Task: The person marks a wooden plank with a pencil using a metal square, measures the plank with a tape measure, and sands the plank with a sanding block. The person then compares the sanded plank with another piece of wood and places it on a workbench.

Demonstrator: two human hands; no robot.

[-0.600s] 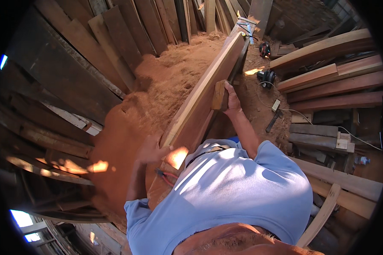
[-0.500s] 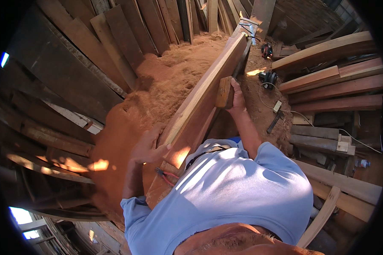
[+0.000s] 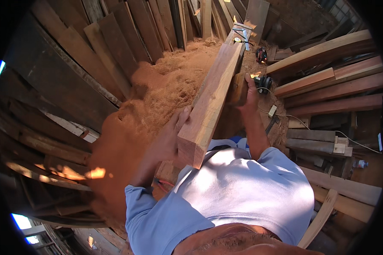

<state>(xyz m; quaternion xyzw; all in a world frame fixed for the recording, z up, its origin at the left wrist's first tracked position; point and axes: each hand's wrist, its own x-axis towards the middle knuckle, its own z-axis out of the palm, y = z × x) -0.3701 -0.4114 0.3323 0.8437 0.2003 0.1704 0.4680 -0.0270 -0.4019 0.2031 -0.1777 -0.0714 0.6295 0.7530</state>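
Note:
A long reddish-brown wooden beam (image 3: 212, 95) with a pale edge runs from near my chest toward the far end of the bench. Its squared near end is raised and tilted. My left hand (image 3: 174, 131) grips the beam's left side close to that end, with the lower fingers hidden. On the beam's other side, my right hand (image 3: 250, 95) is closed on a small wooden block (image 3: 238, 87), thumb on its outer edge. The block is close against the beam; shadow hides whether they touch. Below my left hand, red-handled pliers (image 3: 165, 183) lie partly covered on the wooden bench (image 3: 167, 171).
Sawdust (image 3: 132, 131) is heaped left of the beam. Boards (image 3: 115, 34) lean along the far and left sides. Two power tools (image 3: 264, 84) sit on the right, one with a pale cord (image 3: 306, 118). Stacked planks (image 3: 327, 87) fill the right side.
The beam has rolled and its near end has risen, showing its top face and end. My left hand has moved right and farther away with it. My right hand has shifted slightly right with the block.

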